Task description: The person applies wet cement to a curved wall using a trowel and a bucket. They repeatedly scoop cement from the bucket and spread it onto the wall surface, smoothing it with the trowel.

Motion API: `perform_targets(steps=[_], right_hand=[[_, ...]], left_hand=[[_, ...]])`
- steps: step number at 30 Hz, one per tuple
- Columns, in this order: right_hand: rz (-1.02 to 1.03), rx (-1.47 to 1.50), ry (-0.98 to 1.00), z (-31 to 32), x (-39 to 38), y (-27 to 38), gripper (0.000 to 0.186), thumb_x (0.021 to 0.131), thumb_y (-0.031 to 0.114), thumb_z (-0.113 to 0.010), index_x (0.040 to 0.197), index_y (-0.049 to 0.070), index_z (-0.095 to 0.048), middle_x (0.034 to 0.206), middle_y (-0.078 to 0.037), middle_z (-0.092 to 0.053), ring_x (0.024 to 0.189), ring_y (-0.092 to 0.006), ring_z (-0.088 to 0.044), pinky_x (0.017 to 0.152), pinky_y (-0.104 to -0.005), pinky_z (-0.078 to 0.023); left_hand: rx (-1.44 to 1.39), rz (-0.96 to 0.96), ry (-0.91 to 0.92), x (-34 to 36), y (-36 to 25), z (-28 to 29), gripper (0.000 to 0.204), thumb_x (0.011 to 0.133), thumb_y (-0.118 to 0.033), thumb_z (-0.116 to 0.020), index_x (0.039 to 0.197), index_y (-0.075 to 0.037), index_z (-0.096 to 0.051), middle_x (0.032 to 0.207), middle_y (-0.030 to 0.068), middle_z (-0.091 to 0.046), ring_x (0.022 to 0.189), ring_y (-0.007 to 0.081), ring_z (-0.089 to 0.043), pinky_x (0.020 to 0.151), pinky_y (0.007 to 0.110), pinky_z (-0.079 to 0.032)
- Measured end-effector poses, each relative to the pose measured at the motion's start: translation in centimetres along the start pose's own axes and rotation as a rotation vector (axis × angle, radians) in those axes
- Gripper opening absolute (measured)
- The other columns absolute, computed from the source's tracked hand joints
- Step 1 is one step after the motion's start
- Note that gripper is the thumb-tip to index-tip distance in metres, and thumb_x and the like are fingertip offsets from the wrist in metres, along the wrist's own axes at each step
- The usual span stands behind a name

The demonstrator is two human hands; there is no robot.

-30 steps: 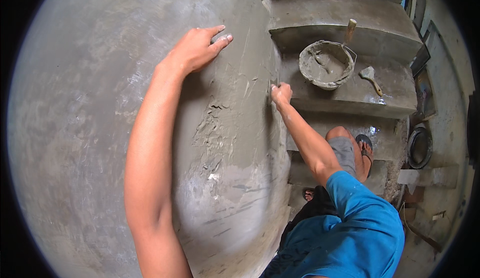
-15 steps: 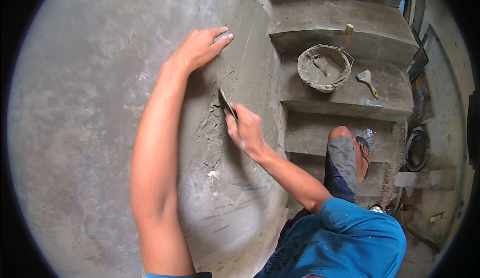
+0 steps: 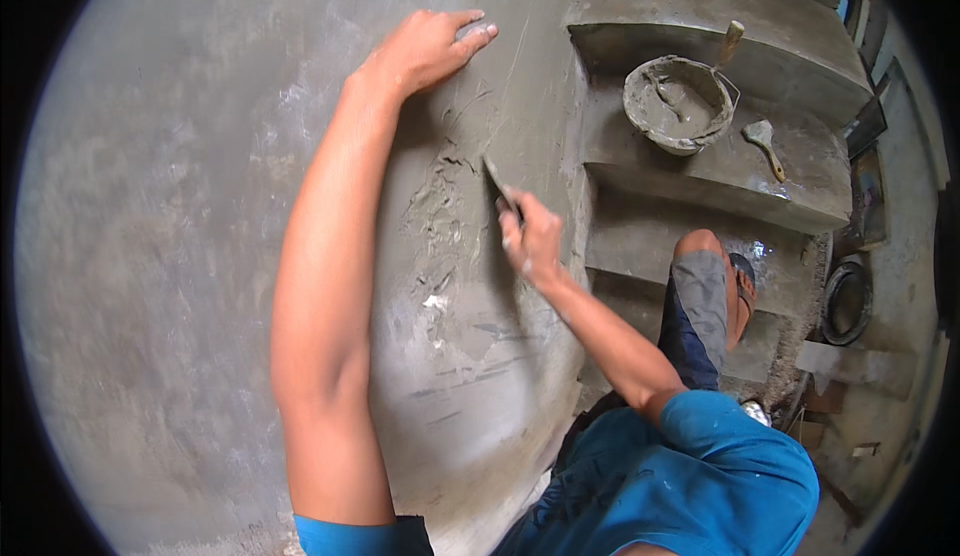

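Observation:
My right hand [image 3: 533,239] is closed round a trowel [image 3: 497,178], its thin blade seen nearly edge-on. The blade is close to the grey wall [image 3: 200,256], just right of a rough, lumpy patch of wet mortar [image 3: 440,206]; whether it touches cannot be made out. Higher up, my left hand [image 3: 437,44] rests at the wall with thumb and forefinger around a small greyish thing, mostly hidden. Smoother, damp mortar with thin ridges spreads between my hands and the stairs.
Concrete stairs [image 3: 700,196] climb along the right. A mortar-caked bucket [image 3: 678,106] with a wooden-handled tool stands on one step, beside a paintbrush [image 3: 764,148]. My sandalled foot [image 3: 741,296] is on a lower step. A dark round ring [image 3: 847,303] lies at far right.
My right hand has moved the trowel rightward, off the lumpy mortar. The left hand keeps its pose, while the whole view has shifted so the stairs appear farther right and higher.

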State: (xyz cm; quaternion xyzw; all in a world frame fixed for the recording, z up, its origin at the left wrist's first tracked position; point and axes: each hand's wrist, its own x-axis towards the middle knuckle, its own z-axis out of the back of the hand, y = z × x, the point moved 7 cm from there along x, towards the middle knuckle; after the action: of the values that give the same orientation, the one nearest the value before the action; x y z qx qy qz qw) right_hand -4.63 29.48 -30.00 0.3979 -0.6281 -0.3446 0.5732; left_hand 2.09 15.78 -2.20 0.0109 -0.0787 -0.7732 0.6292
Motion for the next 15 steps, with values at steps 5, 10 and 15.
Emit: perform_targets(steps=[5, 10, 15], right_hand=[[-0.08, 0.063, 0.155, 2.3, -6.7, 5.1, 0.024, 0.096, 0.01, -0.073, 0.116, -0.003, -0.073, 0.093, -0.018, -0.077, 0.079, -0.0233, -0.076, 0.07, -0.0351, -0.059], [-0.575, 0.234, 0.044, 6.3, -5.7, 0.1, 0.023, 0.101, 0.021, -0.076, 0.109, -0.001, -0.075, 0.094, -0.018, -0.078, 0.075, -0.0129, -0.068, 0.066, -0.0297, -0.054], [0.152, 0.081, -0.112, 2.4, -5.2, 5.1, 0.03, 0.089, -0.002, -0.066, 0.118, -0.008, -0.069, 0.111, -0.024, -0.076, 0.101, -0.0289, -0.077, 0.084, -0.0384, -0.063]], left_hand=[[0.135, -0.073, -0.191, -4.1, -3.1, 0.6, 0.056, 0.106, -0.044, -0.059, 0.147, -0.006, -0.064, 0.149, 0.0209, -0.063, 0.14, 0.0398, -0.057, 0.12, 0.048, -0.042], [-0.087, 0.091, -0.652, -22.0, -9.0, 1.1, 0.048, 0.102, -0.024, -0.063, 0.145, -0.002, -0.063, 0.152, 0.0212, -0.061, 0.147, 0.0425, -0.051, 0.126, 0.057, -0.032], [0.037, 0.385, -0.798, -34.4, -11.8, -2.9, 0.049, 0.109, -0.027, -0.049, 0.144, 0.006, -0.06, 0.152, 0.0282, -0.059, 0.149, 0.0466, -0.047, 0.127, 0.064, -0.027]])
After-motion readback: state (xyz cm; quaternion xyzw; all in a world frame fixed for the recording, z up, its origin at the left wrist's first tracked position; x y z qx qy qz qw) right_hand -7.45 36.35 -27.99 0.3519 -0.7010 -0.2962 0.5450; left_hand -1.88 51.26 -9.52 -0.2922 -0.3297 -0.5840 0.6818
